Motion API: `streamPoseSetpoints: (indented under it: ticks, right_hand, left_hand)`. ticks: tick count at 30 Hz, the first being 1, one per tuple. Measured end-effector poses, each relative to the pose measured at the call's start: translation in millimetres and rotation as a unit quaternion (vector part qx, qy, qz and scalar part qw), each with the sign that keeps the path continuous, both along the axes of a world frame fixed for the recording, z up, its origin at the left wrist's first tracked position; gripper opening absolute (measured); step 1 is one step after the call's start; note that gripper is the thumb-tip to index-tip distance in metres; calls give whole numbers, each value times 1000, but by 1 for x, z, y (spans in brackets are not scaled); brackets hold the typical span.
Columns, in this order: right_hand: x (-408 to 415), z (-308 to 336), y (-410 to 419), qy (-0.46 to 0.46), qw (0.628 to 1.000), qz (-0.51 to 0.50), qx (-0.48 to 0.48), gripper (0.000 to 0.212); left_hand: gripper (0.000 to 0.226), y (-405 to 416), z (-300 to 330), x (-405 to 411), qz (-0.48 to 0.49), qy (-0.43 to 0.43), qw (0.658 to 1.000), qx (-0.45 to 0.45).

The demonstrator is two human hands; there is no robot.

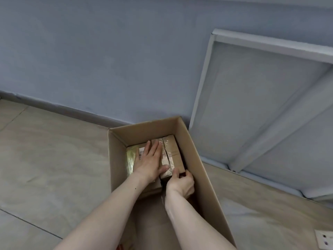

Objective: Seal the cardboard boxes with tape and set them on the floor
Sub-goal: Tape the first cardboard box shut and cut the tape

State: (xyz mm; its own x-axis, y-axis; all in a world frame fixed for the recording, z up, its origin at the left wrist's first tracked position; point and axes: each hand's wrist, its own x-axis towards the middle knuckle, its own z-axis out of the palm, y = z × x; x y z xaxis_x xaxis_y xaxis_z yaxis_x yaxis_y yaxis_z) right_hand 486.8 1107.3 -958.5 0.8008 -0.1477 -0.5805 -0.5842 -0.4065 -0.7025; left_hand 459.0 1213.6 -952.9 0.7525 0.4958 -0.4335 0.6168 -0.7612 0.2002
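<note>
Left hand (150, 160) lies flat, fingers straight and together, palm down across the tops of two small taped cardboard boxes inside a large open carton (201, 170) that stands on the tiled floor (54, 159) against a blue wall (108, 60). Right hand (182, 181) curls its fingers round the near end of the right-hand small box (173, 154), thumb on the top edge, the rest of the fingers hidden down the box's front face.

Both forearms reach down and forward into the carton, the left crossing in from the left side, the right coming in steeply beside the carton's right wall.

Glossy clear tape runs along the small box's top seam and wraps its near end; that film looks slick, so a hold on bare cardboard at the corners should be surer than one on the tape. Judging by its compact shape and firm edges, the box should be stiff and fairly light, though its contents cannot be seen. A second small box (131, 159), with shiny wrapping and a printed label, sits just beside it on the left. A white metal frame (270, 98) leans on the wall to the right.
</note>
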Motion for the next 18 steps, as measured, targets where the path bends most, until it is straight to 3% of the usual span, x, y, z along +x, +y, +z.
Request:
streamPoseSetpoints:
  ticks: [4, 9, 15, 18]
  right_hand:
    - [-1, 7, 3, 13, 1000, 15, -10, 50]
    - [6, 30, -8, 69, 993, 95, -6, 38]
    - [-7, 93, -26, 186, 970, 148, 55, 20]
    - [-13, 164, -51, 211, 964, 145, 77, 20]
  left_hand:
    - [90, -1, 2, 9, -11, 64, 998, 24]
    - [89, -2, 14, 3, 29, 40, 999, -20]
    - [65, -20, 82, -17, 66, 23, 997, -43]
    - [50, -30, 133, -26, 76, 26, 995, -51]
